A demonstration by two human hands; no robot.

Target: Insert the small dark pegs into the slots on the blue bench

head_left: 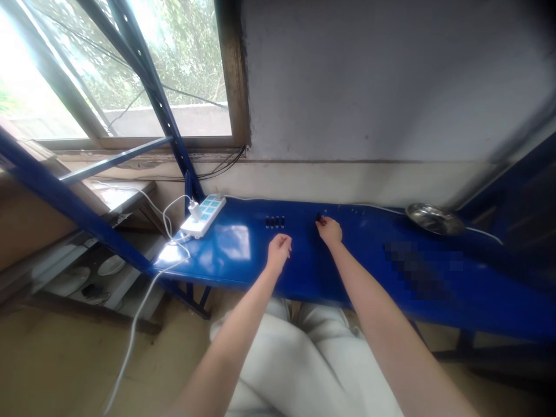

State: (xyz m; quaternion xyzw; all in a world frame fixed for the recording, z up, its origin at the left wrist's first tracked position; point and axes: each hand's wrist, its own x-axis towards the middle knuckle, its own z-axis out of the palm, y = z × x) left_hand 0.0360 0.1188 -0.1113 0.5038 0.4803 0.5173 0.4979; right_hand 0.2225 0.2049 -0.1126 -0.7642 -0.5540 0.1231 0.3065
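Note:
My left hand (278, 253) is held over the blue table, its fingers loosely curled inward. Whether anything small is inside them is hidden. Just beyond it, a short row of small black cylinders (275, 222) with light ends stands side by side; I cannot tell their kind. To the right, my right hand (330, 229) reaches farther out, with thumb and fingers pinched on a small black piece (319, 217) at the tabletop. Most of that piece is covered by the fingertips. A few tiny light bits (354, 211) lie beyond and right of this hand.
The narrow blue table (243, 272) runs along the wall. At its left end sits a white power strip (204, 215) with a plug and trailing cord. A shiny metal dish (434, 219) rests at the back right. Blue rack posts (150, 87) rise on the left.

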